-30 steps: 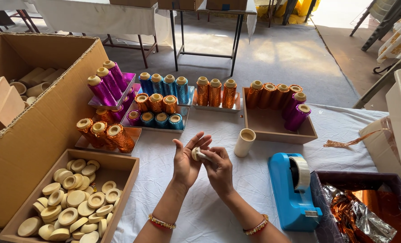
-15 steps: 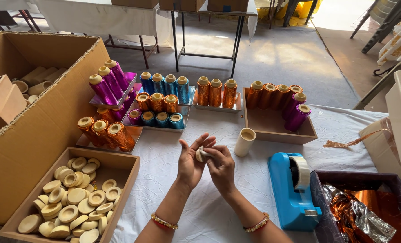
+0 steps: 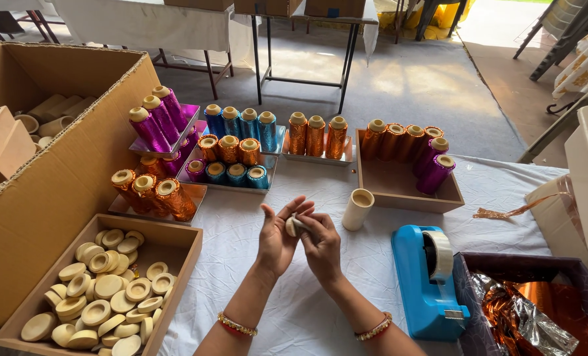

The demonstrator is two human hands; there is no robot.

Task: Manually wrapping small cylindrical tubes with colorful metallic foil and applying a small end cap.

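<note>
Cream disc [image 3: 291, 226]: a small round cap, held above the white-clothed table [image 3: 294, 310], between both hands.
Left hand [image 3: 277, 236]: fingers spread upward, the disc cradled against the palm.
Right hand [image 3: 320, 245]: fingertips pinched on the disc's edge.
Plain tube [image 3: 358, 209]: stood upright just right of the hands.
Tape dispenser [image 3: 428, 280]: blue, set near the right wrist.
Wooden tray [image 3: 182, 264]: filled with more cream discs, at the left.

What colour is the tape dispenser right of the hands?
Bright blue: the tape dispenser, seen in the head view, holds a pale tape roll.
</note>
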